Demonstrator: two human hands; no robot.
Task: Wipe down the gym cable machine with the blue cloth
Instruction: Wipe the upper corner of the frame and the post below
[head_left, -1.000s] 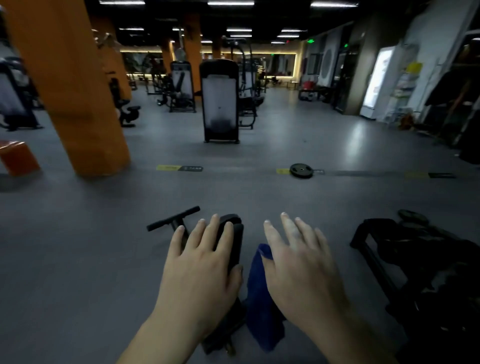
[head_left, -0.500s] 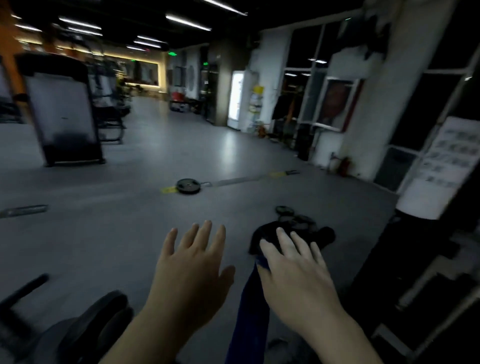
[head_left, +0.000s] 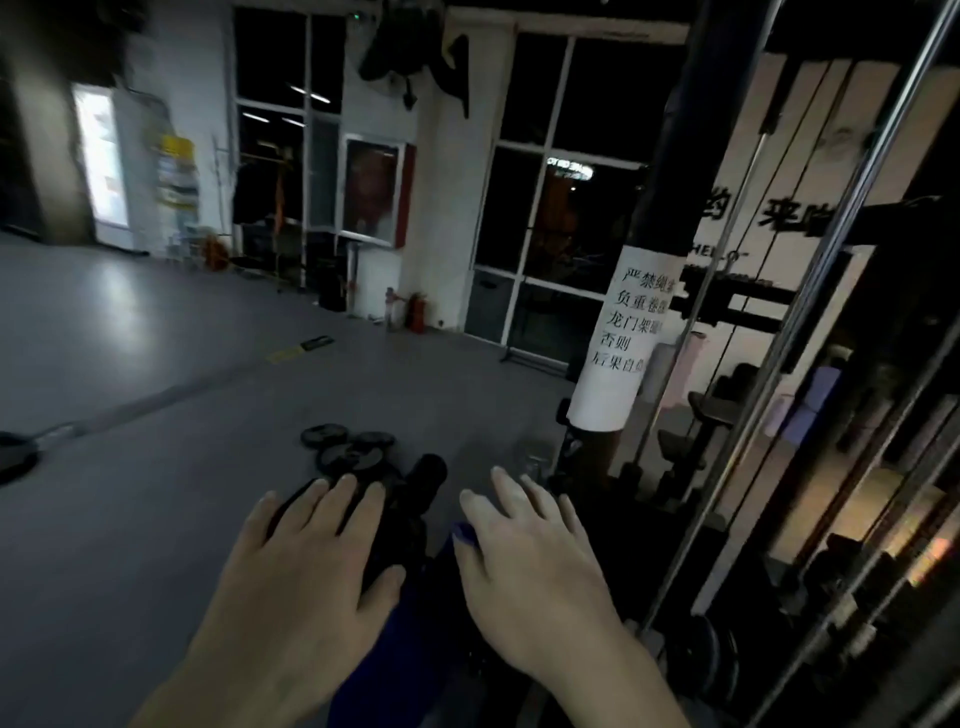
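Blue cloth (head_left: 395, 644) hanging beneath right hand (head_left: 530, 571) grip, left hand (head_left: 301, 577) spread

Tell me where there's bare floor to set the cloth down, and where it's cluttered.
Bare grey floor lies left of the left hand, between the weight plates ahead and the lone plate at the far left edge. Crowded: right of the right hand, where the cable machine stands with its rods and paper-wrapped post.
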